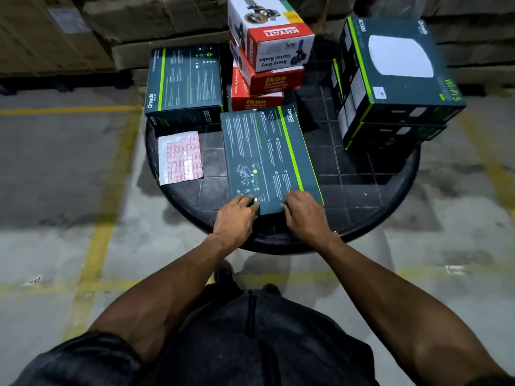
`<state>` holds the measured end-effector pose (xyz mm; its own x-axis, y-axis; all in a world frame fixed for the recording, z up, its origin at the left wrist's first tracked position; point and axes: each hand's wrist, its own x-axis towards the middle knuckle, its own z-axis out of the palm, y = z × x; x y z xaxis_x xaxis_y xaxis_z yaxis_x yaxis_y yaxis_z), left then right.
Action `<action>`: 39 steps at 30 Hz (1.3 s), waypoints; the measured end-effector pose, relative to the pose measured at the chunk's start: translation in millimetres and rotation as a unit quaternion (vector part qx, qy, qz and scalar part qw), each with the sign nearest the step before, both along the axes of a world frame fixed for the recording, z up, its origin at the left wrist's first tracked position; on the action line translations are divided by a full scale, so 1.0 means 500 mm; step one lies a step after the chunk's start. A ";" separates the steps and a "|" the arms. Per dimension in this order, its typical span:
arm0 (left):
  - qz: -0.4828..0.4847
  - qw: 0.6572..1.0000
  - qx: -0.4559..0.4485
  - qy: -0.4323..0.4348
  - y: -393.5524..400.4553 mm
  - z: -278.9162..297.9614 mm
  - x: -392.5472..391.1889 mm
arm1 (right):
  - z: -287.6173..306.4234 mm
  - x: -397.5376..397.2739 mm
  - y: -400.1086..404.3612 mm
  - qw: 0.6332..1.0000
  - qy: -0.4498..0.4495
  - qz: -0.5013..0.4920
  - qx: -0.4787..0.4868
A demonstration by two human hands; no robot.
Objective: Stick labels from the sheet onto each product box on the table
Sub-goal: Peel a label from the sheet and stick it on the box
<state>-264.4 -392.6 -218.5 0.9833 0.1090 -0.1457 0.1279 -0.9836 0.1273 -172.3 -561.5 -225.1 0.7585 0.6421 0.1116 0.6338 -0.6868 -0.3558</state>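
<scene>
Both hands, left hand and right hand, press the Omada box beside the label sheet.

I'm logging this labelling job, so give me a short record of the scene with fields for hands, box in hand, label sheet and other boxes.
left hand: fingers on near edge of flat dark green box
right hand: same near edge
label sheet: red-and-white, flat on round black table, left of that box
other boxes: dark green box far left; red-and-white stack centre; dark green stack right
</scene>
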 end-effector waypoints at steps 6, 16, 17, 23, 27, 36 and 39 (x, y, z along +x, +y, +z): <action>0.017 1.000 -0.001 0.004 -0.012 0.001 -0.001 | -0.002 -0.015 0.014 0.998 -0.057 0.028 -0.016; 0.037 0.999 -0.017 0.008 -0.017 0.008 0.000 | -0.024 -0.030 0.019 0.996 -0.073 0.046 -0.034; 0.037 0.999 -0.018 0.009 -0.017 0.008 0.001 | -0.027 -0.029 0.018 0.996 -0.074 0.046 -0.033; 0.039 0.999 -0.018 0.019 -0.016 0.011 0.001 | -0.028 -0.029 0.020 0.996 -0.072 0.043 -0.041; 0.038 0.999 -0.018 0.023 -0.016 0.015 0.001 | -0.030 -0.030 0.020 0.996 -0.067 0.038 -0.037; 0.033 0.999 -0.017 0.017 -0.016 0.019 -0.002 | -0.012 -0.021 0.018 0.999 -0.046 0.000 0.011; 0.032 0.999 -0.017 0.017 -0.016 0.021 -0.002 | -0.009 -0.020 0.017 0.997 -0.071 0.015 -0.003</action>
<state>-265.3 -400.7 -208.1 0.9687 0.1669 -0.1838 0.1961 -0.9684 0.1541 -182.4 -553.0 -229.5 0.7154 0.6655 0.2128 0.6981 -0.6680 -0.2578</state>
